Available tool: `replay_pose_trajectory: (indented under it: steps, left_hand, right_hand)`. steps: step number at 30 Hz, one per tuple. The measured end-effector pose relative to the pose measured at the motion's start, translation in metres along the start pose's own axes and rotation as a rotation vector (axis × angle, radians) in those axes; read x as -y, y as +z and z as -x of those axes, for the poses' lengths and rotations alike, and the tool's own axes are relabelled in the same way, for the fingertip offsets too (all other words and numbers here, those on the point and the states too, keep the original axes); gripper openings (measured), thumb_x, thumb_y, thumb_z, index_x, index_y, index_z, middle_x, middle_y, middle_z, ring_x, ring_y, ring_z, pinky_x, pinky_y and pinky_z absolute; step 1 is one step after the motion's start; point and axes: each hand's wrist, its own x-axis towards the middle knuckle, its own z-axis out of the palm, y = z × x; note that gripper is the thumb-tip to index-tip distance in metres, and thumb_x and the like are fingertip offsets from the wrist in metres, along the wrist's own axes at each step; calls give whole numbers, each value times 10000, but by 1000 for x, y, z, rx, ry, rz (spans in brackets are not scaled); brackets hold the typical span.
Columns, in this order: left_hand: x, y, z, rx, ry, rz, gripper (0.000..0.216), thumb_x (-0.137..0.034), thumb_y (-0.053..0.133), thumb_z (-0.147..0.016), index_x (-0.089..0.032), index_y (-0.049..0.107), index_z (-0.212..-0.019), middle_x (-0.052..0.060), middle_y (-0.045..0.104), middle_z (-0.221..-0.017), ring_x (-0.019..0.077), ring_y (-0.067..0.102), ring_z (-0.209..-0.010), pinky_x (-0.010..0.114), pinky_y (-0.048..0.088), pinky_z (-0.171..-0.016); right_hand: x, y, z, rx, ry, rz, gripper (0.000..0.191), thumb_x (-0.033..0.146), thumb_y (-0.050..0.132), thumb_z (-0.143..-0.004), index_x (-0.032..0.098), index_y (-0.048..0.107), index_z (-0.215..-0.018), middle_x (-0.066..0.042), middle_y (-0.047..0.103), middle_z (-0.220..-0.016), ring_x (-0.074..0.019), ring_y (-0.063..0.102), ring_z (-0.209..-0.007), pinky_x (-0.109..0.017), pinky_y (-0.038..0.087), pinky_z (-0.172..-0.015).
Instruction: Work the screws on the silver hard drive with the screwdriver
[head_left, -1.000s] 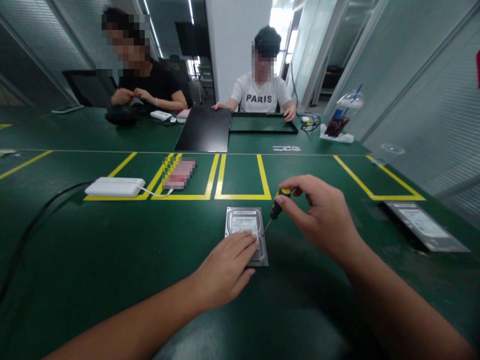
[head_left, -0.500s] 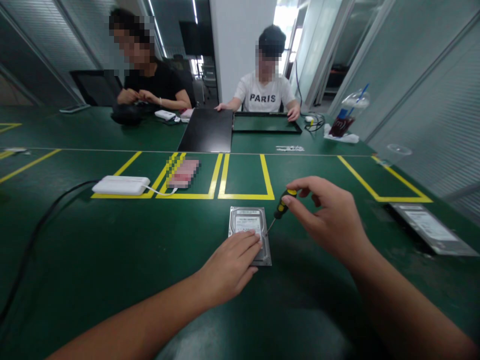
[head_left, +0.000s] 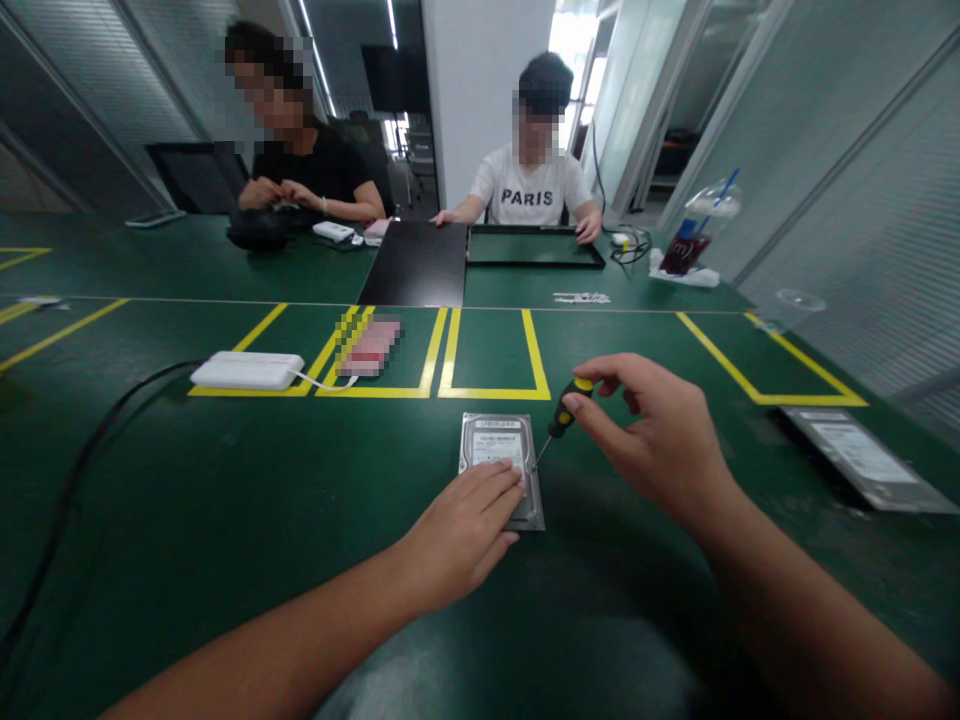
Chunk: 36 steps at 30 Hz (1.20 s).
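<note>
A silver hard drive (head_left: pixel 496 424) with a white label lies flat on the green table. My left hand (head_left: pixel 461 530) rests across its lower part, fingers stretched out flat over the label and the thumb by the near edge. My right hand (head_left: pixel 652 425) pinches the handle of a small black and yellow screwdriver (head_left: pixel 564 412) between thumb and fingers. Tilted, its tip meets the drive's right edge; whether it sits in a screw is too small to tell.
At the right lies a second hard drive (head_left: pixel 862 452). Yellow tape (head_left: pixel 495 393) marks boxes on the table. A white power bank (head_left: pixel 247 370) with cables is on the left. Across the table, two people sit near a black panel (head_left: pixel 416 265), a black frame (head_left: pixel 536 264) and a drink cup (head_left: pixel 686 245).
The view has shifted very slightly. Both hands, the hard drive and the screwdriver keep nearly the same positions.
</note>
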Motion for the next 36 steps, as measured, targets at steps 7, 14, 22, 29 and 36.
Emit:
replay_pose_trajectory:
  steps: [7, 14, 22, 29, 36]
  left_hand:
    - [0, 0, -1, -27, 0, 13, 539, -205, 582, -894, -96, 458, -1408, 172, 504, -1454, 302, 423, -1389, 522, 385, -1150]
    - [0, 0, 1, -48, -3, 31, 540, -206, 577, -900, -122, 452, -1419, 169, 507, -1455, 303, 435, -1388, 531, 390, -1145]
    - [0, 1, 0, -39, -6, 21, 543, -205, 583, -897, -119, 457, -1418, 165, 501, -1465, 295, 426, -1396, 517, 377, -1158]
    - [-1, 1, 0, -24, -15, 9, 540, -207, 592, -892, -102, 470, -1408, 168, 497, -1467, 298, 424, -1396, 513, 369, -1165]
    - [-1, 1, 0, -43, -14, 36, 541, -202, 586, -891, -124, 463, -1413, 167, 507, -1458, 300, 438, -1387, 532, 386, -1148]
  right_hand:
    - [1, 0, -2, 9, -36, -26, 132, 252, 675, -843, 180, 663, -954, -48, 682, -873, -178, 612, -771, -308, 462, -658]
    - [2, -2, 1, 7, 18, -17, 173, 238, 684, -821, 180, 659, -982, -34, 686, -859, -165, 611, -738, -291, 439, -618]
    - [2, -2, 0, 7, 22, -34, 153, 235, 669, -823, 178, 667, -966, -36, 691, -852, -167, 616, -732, -290, 434, -603]
    - [3, -4, 0, 26, 21, -39, 151, 243, 647, -840, 197, 670, -981, -48, 701, -871, -174, 618, -735, -296, 438, -601]
    - [2, -1, 0, 38, -10, -65, 173, 286, 679, -842, 192, 652, -985, -50, 689, -900, -173, 607, -758, -293, 436, -611]
